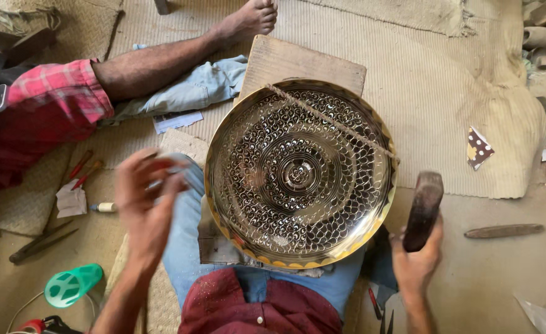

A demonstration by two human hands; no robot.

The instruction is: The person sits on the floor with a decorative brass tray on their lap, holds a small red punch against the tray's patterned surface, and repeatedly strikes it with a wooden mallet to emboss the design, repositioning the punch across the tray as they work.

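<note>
Brass plate (300, 173), round and deeply engraved with rings of scale-like marks, lies tilted on the person's lap over the blue trousers, its far rim propped on a wooden board (304, 62) that rests on the woven floor mat (440, 93). A thin cord (335, 120) runs slantwise across its upper right part. The right hand (416, 260) is closed around the lower end of a dark, blocky wooden mallet (423, 210), held upright just off the plate's right rim and not touching it. The left hand (144, 201) is raised beside the left rim, fingers loosely spread and blurred; something thin may sit between them, but I cannot tell. By its look the plate is rigid, thin-walled metal, fairly light for its width, smooth and likely slippery on the polished rim, and prone to denting; the plain outer rim seems the safest place to take hold, one hand on each side. Near the mat's left edge lie small chisels (81, 170) and a green plastic piece (72, 286). Another person's bare leg (180, 55) stretches across the top.
</note>
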